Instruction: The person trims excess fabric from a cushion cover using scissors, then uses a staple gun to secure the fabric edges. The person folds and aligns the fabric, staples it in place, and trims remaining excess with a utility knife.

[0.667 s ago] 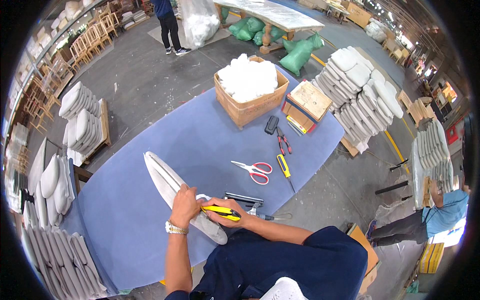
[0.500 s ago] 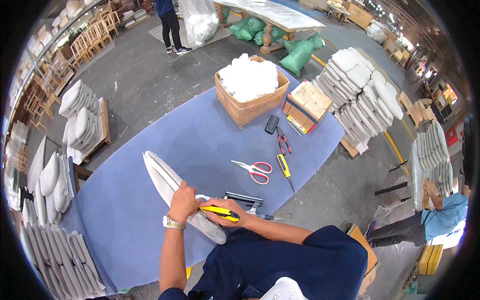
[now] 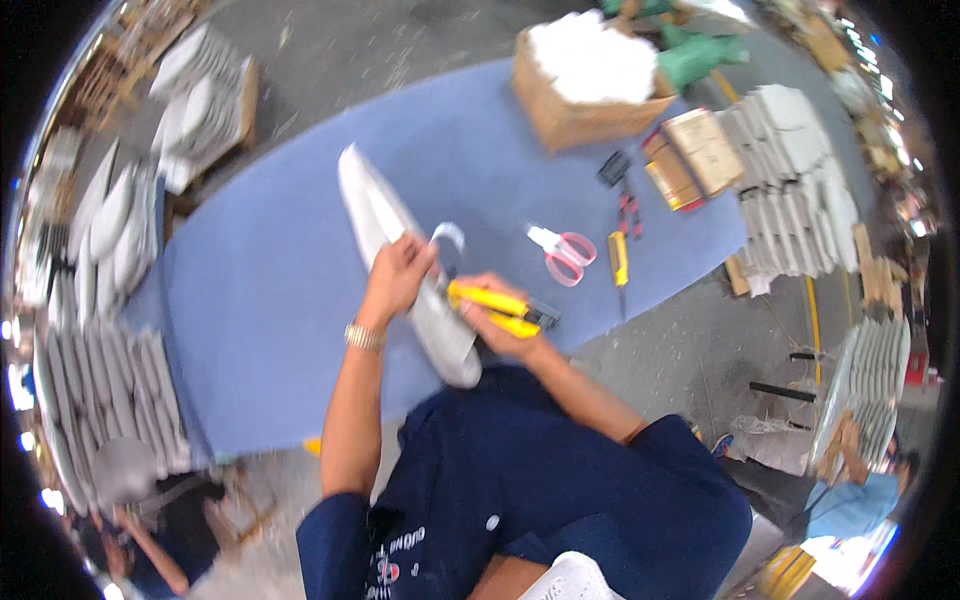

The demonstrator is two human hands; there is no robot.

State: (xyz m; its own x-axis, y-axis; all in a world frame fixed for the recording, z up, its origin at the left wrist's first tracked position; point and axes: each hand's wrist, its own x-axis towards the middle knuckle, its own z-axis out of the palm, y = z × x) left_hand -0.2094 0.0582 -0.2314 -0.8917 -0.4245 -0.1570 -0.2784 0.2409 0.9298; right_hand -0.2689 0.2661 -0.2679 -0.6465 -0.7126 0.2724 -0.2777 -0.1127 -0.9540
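A long pale grey upholstered cushion (image 3: pixel 443 330) lies on the blue-covered table (image 3: pixel 270 330), one narrow side turned up. My left hand (image 3: pixel 398 270) is closed on its upper edge, fingers pinched together; what lies under the fingertips is hidden. Just right of it, my right hand (image 3: pixel 510 318) wraps round a yellow-and-black utility knife (image 3: pixel 485 297), its front end close to the cushion's edge. Motion blurs the knife, and its blade cannot be made out. A pale curled strip (image 3: pixel 450 236) stands up beside my left fingers. Behind my right hand a dark tool (image 3: pixel 543 314) shows partly.
Scissors (image 3: pixel 564 256), a yellow screwdriver (image 3: pixel 619 262) and red-handled pliers (image 3: pixel 628 212) lie to the right. Beyond stand a carton of white stuffing (image 3: pixel 565 125) and a small box (image 3: pixel 705 150). Cushion stacks (image 3: pixel 110 400) flank the table. Other people work at lower left and right.
The view has shifted, so the table's things appear higher and further right. The pale curled strip now shows beside my left hand. The knife has tilted in my right hand.
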